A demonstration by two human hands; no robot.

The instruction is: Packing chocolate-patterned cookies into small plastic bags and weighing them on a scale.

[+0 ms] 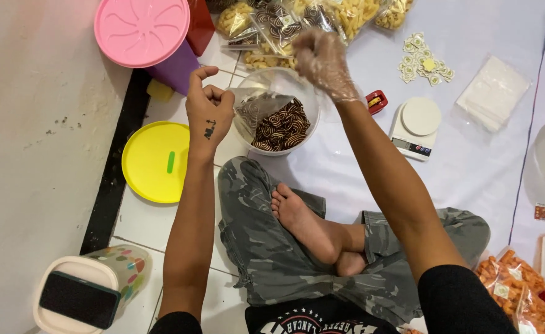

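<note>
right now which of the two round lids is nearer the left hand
The yellow lid, flat on the floor just beside the left hand; the pink lid sits farther up.

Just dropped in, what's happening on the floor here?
A person sits cross-legged on the floor. The left hand pinches open a small clear bag over a clear tub of brown swirl-patterned snacks. The right hand, in a thin plastic glove, is raised just above the bag. A yellow lid lies to the left, a small white scale to the right.

Snack tub (276, 127) before the knees, lid (155, 161) to its left, scale (416, 127) right (packed bags (309, 18) behind).
</note>
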